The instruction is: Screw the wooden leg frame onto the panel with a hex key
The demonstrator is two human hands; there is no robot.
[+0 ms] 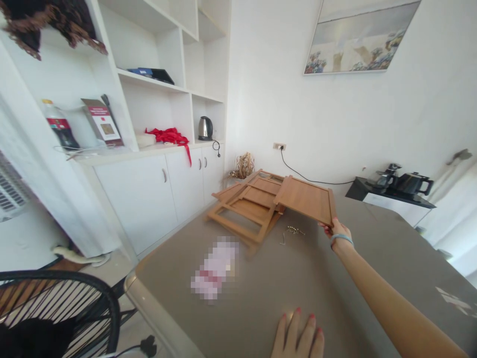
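My right hand (340, 232), with a light blue band at the wrist, grips the near right corner of a flat wooden panel (305, 196). The panel is raised at a tilt, its left side over a stack of wooden frame pieces (253, 199). Flat on the table near the bottom edge lies my left hand (298, 335), fingers spread and holding nothing. Between the hands and the wood, a small group of brass-coloured screws (294, 230) lies beside a bent hex key (283, 238). A blurred-out pinkish sheet (216, 268) rests left of them.
The brown table (253, 308) fills the lower middle. A black woven chair (59, 308) stands at its left. White shelves (149, 94) hold a kettle (205, 128), a cola bottle (59, 124) and red cloth (169, 136). A black stand (391, 191) with a coffee pot is at the right.
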